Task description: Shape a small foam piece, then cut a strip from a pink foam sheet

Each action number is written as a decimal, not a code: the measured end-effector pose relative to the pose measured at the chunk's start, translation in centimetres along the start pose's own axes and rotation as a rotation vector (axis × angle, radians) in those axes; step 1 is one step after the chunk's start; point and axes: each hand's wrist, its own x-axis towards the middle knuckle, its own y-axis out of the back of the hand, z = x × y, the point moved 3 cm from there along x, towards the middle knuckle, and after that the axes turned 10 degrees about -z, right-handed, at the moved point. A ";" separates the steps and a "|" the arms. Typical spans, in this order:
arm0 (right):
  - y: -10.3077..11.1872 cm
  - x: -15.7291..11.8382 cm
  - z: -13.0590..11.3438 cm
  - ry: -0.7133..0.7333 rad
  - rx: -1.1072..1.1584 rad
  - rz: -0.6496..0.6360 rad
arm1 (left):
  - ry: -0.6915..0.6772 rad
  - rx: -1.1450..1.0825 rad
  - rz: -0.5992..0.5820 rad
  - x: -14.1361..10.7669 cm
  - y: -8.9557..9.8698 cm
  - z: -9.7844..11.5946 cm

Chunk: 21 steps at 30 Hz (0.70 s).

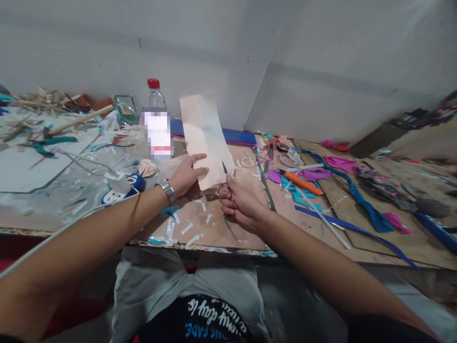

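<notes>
A long cream-coloured sheet of paper (pixel 204 138) stands tilted up over the table, its top end toward the wall. My left hand (pixel 185 176), with a metal watch on the wrist, grips its lower left edge between thumb and fingers. My right hand (pixel 241 200) is closed around the handles of small scissors (pixel 225 172), whose dark pointed blades are at the lower right edge of the paper. Scraps of white paper (pixel 187 228) lie on the table below both hands.
A red-capped bottle (pixel 157 100) and a blue-and-white power strip (pixel 123 190) with cables are on the left, beyond them green pliers (pixel 43 148). To the right lie an orange cutter (pixel 303 183), tape rolls and blue strips. A blue flat case (pixel 239 137) rests by the wall.
</notes>
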 end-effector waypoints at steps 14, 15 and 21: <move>0.5 0.1 0.0 -0.032 0.095 -0.064 | 0.065 -0.096 -0.087 -0.5 -0.6 0.9; 0.5 0.1 0.0 -0.041 0.092 -0.073 | 0.063 -0.090 -0.088 -0.5 -0.6 0.9; 0.9 0.5 0.2 -0.040 0.080 -0.065 | 0.028 -0.090 -0.094 -0.6 -0.7 1.1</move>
